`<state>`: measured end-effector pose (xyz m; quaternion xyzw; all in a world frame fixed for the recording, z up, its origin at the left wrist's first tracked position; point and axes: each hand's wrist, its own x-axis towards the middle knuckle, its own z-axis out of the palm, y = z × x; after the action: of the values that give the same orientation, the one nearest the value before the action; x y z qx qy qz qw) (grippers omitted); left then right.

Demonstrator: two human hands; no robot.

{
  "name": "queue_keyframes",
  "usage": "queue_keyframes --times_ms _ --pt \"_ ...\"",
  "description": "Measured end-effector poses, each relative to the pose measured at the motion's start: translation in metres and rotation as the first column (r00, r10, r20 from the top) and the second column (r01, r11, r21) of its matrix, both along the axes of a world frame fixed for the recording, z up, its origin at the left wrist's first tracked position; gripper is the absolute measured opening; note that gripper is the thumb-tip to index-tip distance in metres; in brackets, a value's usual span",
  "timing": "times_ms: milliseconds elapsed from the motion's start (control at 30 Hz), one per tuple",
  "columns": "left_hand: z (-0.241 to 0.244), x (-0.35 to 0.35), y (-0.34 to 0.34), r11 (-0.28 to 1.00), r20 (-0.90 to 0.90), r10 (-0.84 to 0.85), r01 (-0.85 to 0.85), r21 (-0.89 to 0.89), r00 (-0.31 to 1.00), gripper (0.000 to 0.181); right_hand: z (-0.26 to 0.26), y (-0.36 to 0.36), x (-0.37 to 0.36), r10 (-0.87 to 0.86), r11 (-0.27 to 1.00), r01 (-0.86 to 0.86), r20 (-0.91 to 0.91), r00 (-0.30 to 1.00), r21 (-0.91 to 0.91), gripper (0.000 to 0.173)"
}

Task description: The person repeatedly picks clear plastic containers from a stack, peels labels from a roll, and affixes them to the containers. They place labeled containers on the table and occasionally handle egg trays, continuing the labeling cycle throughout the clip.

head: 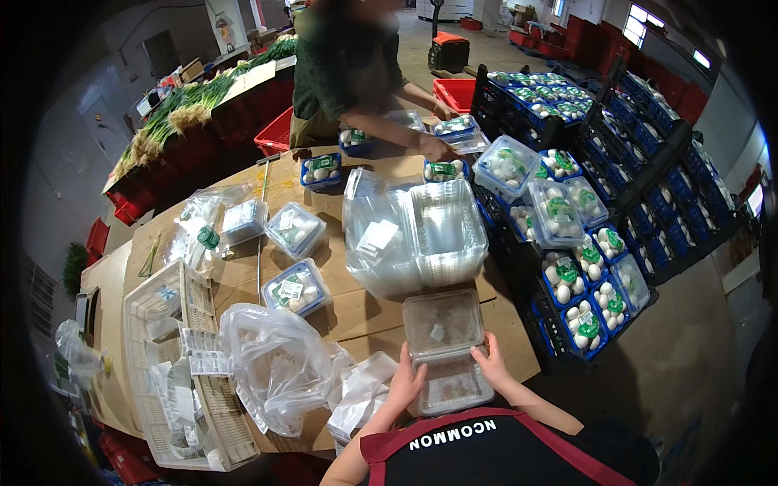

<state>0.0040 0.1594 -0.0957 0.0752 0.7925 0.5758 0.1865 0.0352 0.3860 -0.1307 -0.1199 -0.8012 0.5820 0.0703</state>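
My left hand (406,379) and my right hand (491,364) hold an opened clear plastic clamshell box (444,325) by its two sides, at the hinge between its halves. The box lies at the table edge in front of my apron. Just beyond it stands a large stack of nested clear clamshells (450,225), with white labels (378,237) on its left half. Left of the stack are a clear box with a white label (296,229) and a blue tray of white mushrooms in a clear box (296,288).
A co-worker (346,67) reaches over mushroom trays at the far side. Crates of packed mushrooms (586,322) stand at the right. A crumpled plastic bag (279,364) and a white basket with label strips (140,358) lie at the left. Spring onions (188,115) are piled farther back.
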Motion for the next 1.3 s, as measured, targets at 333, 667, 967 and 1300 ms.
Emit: queue_keyframes --times_ms 333,667,967,1300 --pt "0.014 0.006 -0.007 0.970 -0.111 -0.048 0.073 0.232 0.993 0.059 0.056 0.004 0.003 -0.053 0.833 0.114 0.126 0.991 -0.542 0.040" --pt "0.041 0.002 -0.011 0.960 -0.296 0.088 -0.002 0.279 0.951 0.059 0.100 0.003 -0.004 0.005 0.963 -0.019 -0.053 0.999 -0.269 0.022" --pt "0.069 -0.017 -0.005 0.786 0.285 0.238 -0.357 0.505 0.929 0.050 0.135 -0.007 -0.013 0.137 0.754 0.286 -0.567 0.812 0.592 0.027" --pt "0.044 -0.006 -0.016 0.593 0.642 0.071 -0.550 0.588 0.763 0.030 0.127 -0.046 0.008 0.605 0.631 -0.480 0.001 0.796 0.609 0.041"
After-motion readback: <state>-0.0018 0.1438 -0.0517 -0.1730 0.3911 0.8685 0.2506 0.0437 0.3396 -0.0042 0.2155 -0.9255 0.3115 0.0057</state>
